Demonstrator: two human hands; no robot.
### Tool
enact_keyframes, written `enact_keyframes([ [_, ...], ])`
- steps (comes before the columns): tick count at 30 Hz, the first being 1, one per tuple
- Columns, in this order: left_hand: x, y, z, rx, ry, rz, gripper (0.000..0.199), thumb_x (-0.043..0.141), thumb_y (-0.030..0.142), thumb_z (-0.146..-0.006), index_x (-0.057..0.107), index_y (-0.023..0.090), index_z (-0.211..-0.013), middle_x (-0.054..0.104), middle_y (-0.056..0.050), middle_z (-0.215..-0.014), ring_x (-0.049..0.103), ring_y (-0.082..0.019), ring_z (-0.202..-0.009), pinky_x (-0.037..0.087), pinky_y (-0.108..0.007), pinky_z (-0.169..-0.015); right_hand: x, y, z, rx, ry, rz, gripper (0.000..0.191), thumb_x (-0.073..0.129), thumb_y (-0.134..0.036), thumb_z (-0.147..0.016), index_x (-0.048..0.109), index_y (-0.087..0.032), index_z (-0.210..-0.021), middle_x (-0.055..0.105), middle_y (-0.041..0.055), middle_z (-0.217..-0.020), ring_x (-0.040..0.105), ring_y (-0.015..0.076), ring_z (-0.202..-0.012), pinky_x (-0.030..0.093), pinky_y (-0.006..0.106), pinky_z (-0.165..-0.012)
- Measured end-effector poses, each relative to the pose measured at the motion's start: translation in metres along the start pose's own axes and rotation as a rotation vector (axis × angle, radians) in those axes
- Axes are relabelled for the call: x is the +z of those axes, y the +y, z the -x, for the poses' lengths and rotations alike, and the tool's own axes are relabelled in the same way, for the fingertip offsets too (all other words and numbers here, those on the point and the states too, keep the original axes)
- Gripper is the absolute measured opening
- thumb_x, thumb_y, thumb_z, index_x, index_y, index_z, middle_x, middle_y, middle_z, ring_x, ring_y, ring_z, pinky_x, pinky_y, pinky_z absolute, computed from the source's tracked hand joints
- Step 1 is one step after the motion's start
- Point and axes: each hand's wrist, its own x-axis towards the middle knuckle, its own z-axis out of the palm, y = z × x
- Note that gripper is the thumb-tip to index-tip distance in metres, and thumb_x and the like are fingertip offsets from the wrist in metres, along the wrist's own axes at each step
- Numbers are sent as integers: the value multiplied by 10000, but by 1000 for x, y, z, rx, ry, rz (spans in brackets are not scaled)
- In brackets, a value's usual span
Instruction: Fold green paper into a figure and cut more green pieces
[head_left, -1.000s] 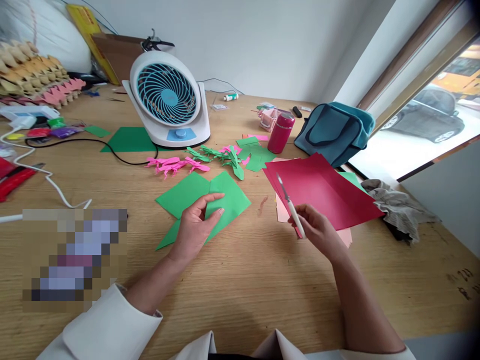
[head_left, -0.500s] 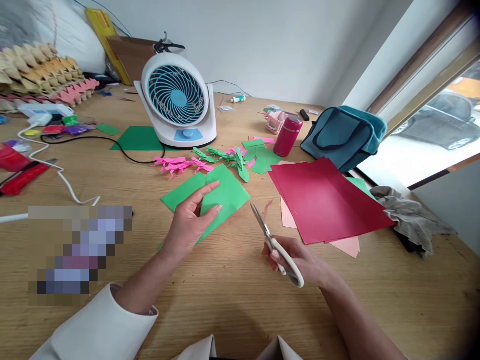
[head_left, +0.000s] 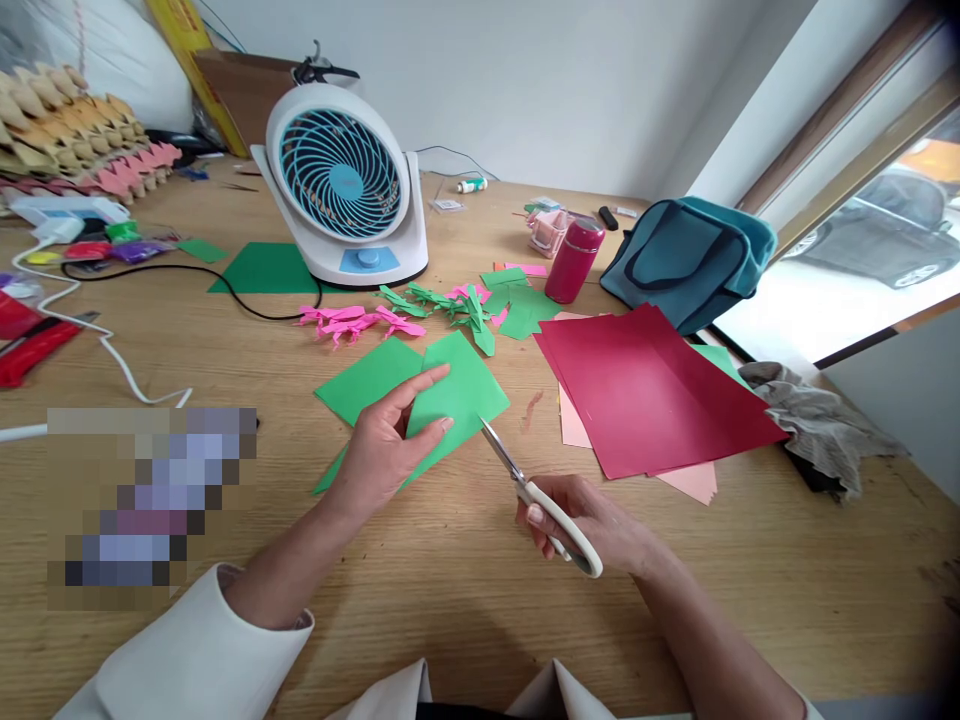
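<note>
Between its thumb and fingers, my left hand [head_left: 382, 445] pinches a green paper piece [head_left: 466, 385], raised a little above the table. My right hand [head_left: 577, 520] grips scissors [head_left: 551, 515] with white handles, and their blade tips meet the lower right edge of that paper. Another green sheet [head_left: 360, 380] lies beneath and to the left of my left hand. Just behind are pink paper cutouts [head_left: 349, 323] and green paper cutouts [head_left: 474, 315]. Large dark red sheets [head_left: 656, 400] rest to the right, over pale pink paper [head_left: 694, 482].
A white fan [head_left: 345, 185] stands at the back left, its black cable running left. Behind the red sheets are a red bottle [head_left: 575, 260] and a teal bag [head_left: 686, 260]. A grey cloth [head_left: 832, 420] lies at right, a white cable [head_left: 124, 365] at left.
The scissors in my right hand have moved left to the held paper's edge, and their blades look closer together. The whole view has shifted slightly.
</note>
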Motion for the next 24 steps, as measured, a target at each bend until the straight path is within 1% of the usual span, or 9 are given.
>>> enact_keyframes([
  [3,2,-1,1,14,-25,-9,592,733,314,-768,605,205,-1335,702,-62,-1164,649,-220,-995,513,-329,-896,0,1,0,5,3,-12,516,646,-672,-792,527,-170,-764,515,-14,-664,551,120,-591,482,243,-544],
  [7,4,-1,2,30,-45,-42,580,728,314,-773,613,197,-1330,696,-70,-1162,639,-237,-1031,493,-365,-949,0,1,0,-3,-6,-17,494,644,-645,-813,518,-171,-750,513,-17,-653,551,114,-580,473,232,-531],
  [10,5,-1,3,28,-52,-63,579,731,312,-769,619,195,-1325,693,-73,-1157,624,-258,-1082,472,-397,-993,1,2,0,-1,-8,-15,486,640,-634,-824,519,-169,-752,520,-18,-639,554,111,-577,467,225,-530],
  [13,5,0,3,26,-56,-57,578,728,305,-770,618,200,-1327,684,-73,-1193,603,-270,-1146,454,-406,-1024,1,2,0,5,-5,-14,495,640,-647,-816,524,-170,-751,522,-19,-630,553,111,-568,465,227,-528],
  [20,6,1,5,2,-53,-75,580,720,313,-776,611,208,-1336,697,-77,-1182,630,-265,-1110,474,-393,-993,1,1,0,12,-8,-6,528,631,-686,-799,523,-170,-765,550,-6,-658,566,119,-580,459,238,-536],
  [24,7,3,6,24,-54,-89,567,718,304,-775,619,199,-1324,693,-78,-1197,639,-260,-1081,486,-382,-972,2,-1,0,12,-6,-9,527,635,-684,-797,514,-173,-755,544,-9,-657,563,118,-585,462,238,-539],
])
